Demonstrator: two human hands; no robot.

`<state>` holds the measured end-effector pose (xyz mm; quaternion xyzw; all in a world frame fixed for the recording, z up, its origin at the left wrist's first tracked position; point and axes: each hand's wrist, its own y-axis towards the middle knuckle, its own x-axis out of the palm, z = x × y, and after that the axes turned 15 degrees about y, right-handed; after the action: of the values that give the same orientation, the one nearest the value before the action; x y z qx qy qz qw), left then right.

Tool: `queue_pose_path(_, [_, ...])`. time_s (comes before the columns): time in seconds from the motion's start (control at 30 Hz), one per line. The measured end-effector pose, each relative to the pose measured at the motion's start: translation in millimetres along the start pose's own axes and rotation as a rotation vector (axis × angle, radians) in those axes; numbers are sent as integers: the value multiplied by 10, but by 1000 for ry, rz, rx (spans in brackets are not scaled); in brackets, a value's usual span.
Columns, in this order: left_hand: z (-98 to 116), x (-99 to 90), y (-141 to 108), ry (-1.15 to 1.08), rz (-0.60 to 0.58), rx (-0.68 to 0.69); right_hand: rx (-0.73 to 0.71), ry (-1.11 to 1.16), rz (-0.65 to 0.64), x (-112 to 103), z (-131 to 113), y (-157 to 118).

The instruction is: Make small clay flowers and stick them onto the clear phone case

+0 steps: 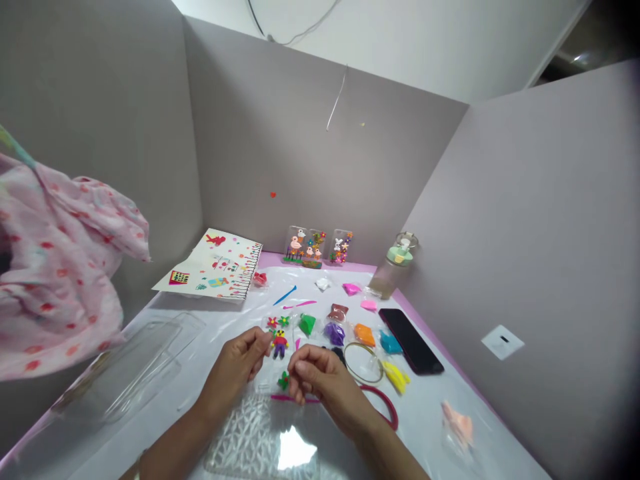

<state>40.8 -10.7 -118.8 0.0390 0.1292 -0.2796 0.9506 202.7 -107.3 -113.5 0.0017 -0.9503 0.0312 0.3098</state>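
My left hand [244, 357] is closed, thumb pressed against the curled index finger. Anything pinched there is too small to make out. It hovers just left of a small clay figure [280, 344] with a yellow head, red top and purple legs, which lies on a clear phone case. To the right of the figure, my right hand [323, 377] is curled with its thumb against the fingers, their contents hidden. A green clay flower [284, 381] shows between the hands. Above the figure sit a red clay flower [272, 322] and another green flower [284, 321].
Bagged clay lies beyond my hands, including green [307, 324], purple [334, 333] and orange [365, 335]. A phone [411, 341] and bottle [393, 270] stand right. Bangles [384, 404] lie beside my right hand. A textured clear tray [240, 440] is in front; a sketchbook [215, 267] lies back left.
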Motion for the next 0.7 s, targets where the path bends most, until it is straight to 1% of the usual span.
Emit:
queue_pose_path(0.13, [91,-13,8,-44,-2,42,1,-16,-9,10,-8,-11])
queue_pose_path(0.3, [92,6,25,-169,-45,-5,12,-22,-6,8,-2,-11])
queue_pose_path(0.53, [60,-25,12,-102,-15,24,25,-34,-4,24,5,-21])
queue_pose_path(0.7, [76,-25,29,-147,-25,22,27,-40,-16,46,-15,-33])
